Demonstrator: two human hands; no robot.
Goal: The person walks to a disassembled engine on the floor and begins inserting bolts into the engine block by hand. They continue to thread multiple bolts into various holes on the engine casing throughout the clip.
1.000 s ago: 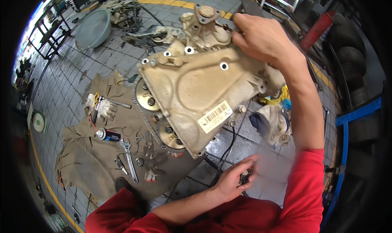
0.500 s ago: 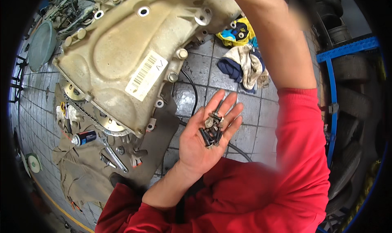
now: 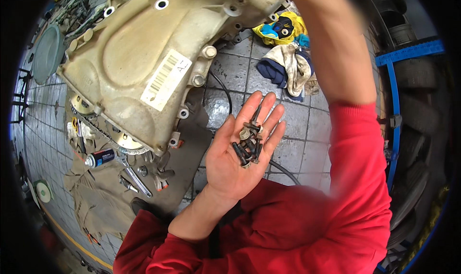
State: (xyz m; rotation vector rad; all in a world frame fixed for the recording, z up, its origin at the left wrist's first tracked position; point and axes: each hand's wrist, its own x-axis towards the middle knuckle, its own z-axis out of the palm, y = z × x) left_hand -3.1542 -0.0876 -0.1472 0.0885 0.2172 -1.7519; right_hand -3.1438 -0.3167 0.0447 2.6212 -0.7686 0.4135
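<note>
My left hand [image 3: 231, 154] is held palm up with fingers spread, at the centre of the head view. Lying in its palm is a small heap of dark bolts [image 3: 247, 146], some with flanged heads. My right forearm [image 3: 338, 57] stretches up past the top edge, so its hand is out of sight. Left of my palm stands a large tan metal engine cover [image 3: 129, 48] with a white barcode label [image 3: 165, 80]. Several bolts, such as one hex bolt [image 3: 209, 52], sit along its right edge. Under its lower edge show a chain [image 3: 120, 146] and round sprockets [image 3: 125, 137].
A brown cloth [image 3: 101, 192] on the tiled floor carries a spray can [image 3: 100, 158], a wrench [image 3: 137, 178] and small parts. Rags [image 3: 288, 69] and a yellow bag [image 3: 283, 29] lie beyond my left hand. A blue rack [image 3: 393, 115] with tyres stands right; a basin [image 3: 48, 53] is far left.
The engine cover sits slightly further up and left in the view. My left hand appears a little higher, with the bolts still in its palm. The right arm stays raised.
</note>
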